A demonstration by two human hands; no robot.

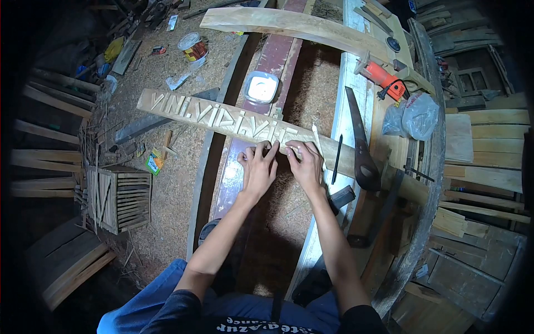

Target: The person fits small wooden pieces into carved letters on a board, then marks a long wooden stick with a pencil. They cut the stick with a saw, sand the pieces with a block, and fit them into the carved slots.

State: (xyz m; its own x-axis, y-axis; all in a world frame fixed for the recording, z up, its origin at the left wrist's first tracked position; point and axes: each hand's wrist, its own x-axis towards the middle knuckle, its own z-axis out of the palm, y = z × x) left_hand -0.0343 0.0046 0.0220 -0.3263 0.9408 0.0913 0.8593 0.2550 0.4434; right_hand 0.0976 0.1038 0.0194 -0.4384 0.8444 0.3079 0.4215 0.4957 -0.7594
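Lettered plank (248,120) meets my left hand (258,168) and right hand (305,162), fingertips curled; whether they pinch anything, I can't tell. It lies just this side of the white tub (261,87). I'd align the letters (213,116) level, pressing evenly.

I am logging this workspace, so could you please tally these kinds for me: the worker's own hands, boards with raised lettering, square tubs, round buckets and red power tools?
Hands: 2, the left hand and the right hand
Lettered board: 1
Square tub: 1
Round bucket: 1
Red power tool: 1
Total: 6
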